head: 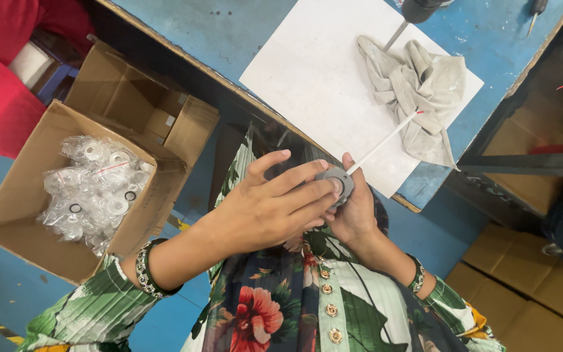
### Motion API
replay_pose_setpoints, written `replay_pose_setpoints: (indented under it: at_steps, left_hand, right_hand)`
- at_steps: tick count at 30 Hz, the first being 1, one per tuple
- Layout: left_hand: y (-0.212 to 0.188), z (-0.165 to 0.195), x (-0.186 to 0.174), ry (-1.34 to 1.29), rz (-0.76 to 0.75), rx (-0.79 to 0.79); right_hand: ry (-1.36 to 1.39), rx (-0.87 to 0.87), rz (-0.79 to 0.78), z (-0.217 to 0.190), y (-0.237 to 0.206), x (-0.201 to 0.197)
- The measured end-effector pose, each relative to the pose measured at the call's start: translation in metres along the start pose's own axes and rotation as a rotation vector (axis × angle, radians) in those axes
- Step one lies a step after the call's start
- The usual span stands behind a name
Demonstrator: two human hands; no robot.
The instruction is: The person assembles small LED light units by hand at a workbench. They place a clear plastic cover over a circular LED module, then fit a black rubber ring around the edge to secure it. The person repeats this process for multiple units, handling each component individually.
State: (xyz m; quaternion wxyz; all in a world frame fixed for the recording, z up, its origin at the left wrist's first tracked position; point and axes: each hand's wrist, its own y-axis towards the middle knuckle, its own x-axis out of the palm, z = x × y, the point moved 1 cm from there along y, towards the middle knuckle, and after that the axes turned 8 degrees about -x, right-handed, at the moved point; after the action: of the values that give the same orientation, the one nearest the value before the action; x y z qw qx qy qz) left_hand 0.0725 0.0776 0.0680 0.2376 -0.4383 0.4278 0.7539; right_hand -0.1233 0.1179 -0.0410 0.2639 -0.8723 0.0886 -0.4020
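Observation:
A small round grey part point(335, 178) is held in front of my chest, near the table's edge. My left hand point(265, 207) covers it from the left, fingertips on its rim. My right hand point(354, 210) grips it from below and the right, thumb up beside it. A thin white stick with a red tip point(386, 140) runs from the part up toward a crumpled grey cloth point(418, 88). The cloth lies on a white sheet of paper point(317, 72) on the blue table point(229, 29).
An open cardboard box point(17, 189) at my left holds several round parts in clear plastic bags point(92, 189). Another open box point(135, 98) stands behind it. A dark tool with a metal shaft point(404, 19) rests at the table's far edge. More cardboard boxes point(529, 300) sit at lower right.

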Motion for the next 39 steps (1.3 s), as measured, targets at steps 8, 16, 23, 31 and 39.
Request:
replay_pose_setpoints:
  at_steps: [8, 16, 23, 31, 39]
  left_hand:
    - [0.001, -0.001, 0.002, 0.011, -0.013, -0.005]
    - [0.004, -0.002, -0.010, -0.176, 0.009, -0.117]
    - [-0.022, -0.020, 0.018, -0.804, 0.147, -0.748]
    - [-0.032, 0.009, 0.059, -0.868, 0.177, -0.951]
    - [-0.006, 0.015, 0.071, -0.385, 0.162, -0.650]
  right_hand:
    - [-0.006, 0.004, 0.010, 0.000, 0.000, 0.000]
    - [0.062, 0.014, -0.067, -0.003, -0.001, 0.002]
    - [0.329, -0.027, -0.337, -0.008, 0.001, 0.013]
    - [0.376, 0.002, -0.238, -0.016, 0.004, 0.024]
    - [0.310, -0.031, -0.262, -0.015, 0.009, 0.008]
